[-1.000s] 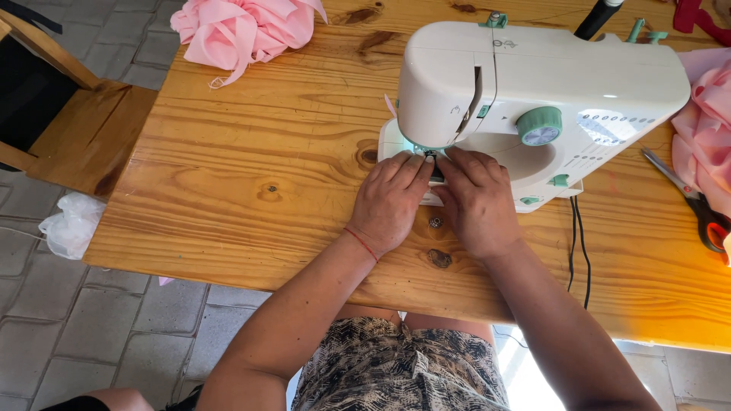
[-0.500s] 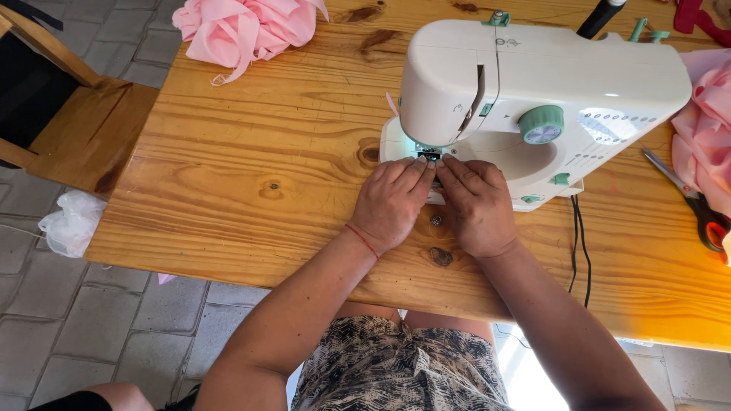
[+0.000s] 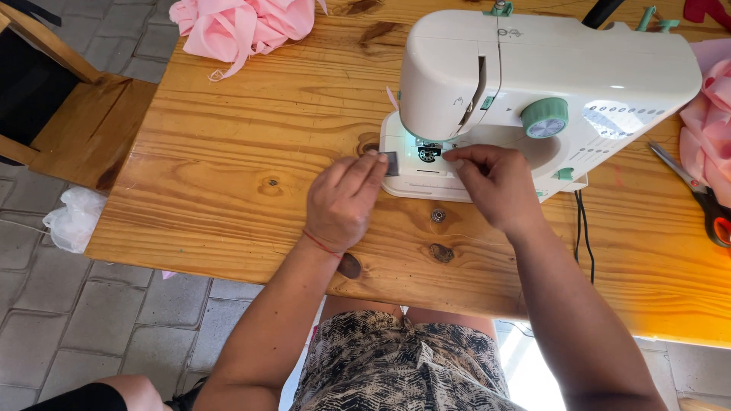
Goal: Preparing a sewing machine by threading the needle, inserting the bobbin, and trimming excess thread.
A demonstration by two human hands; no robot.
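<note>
Fingers of our left hand (image 3: 341,204) are pinched together on a small dark cover plate (image 3: 391,163), held just beside the left edge of the machine's base; fingers of our right hand (image 3: 493,185) are drawn together with the tips resting on the base near the needle, and we cannot tell whether they clamp anything.

Beneath it all lies the wooden table (image 3: 236,175), knotted and varnished; on it stands the white sewing machine (image 3: 548,84) with a green dial (image 3: 545,117) on its front; the open bobbin well (image 3: 429,154) sits lit under the needle, between our two hands and just right of the dark plate.

At the table's far left corner we see a heap of pink fabric (image 3: 240,27); more pink cloth (image 3: 708,129) lies at the right edge, near scissors (image 3: 697,194) with dark and red handles; a black cord (image 3: 582,232) runs down from the machine toward us; a red thread bracelet (image 3: 320,243) circles our left wrist.
</note>
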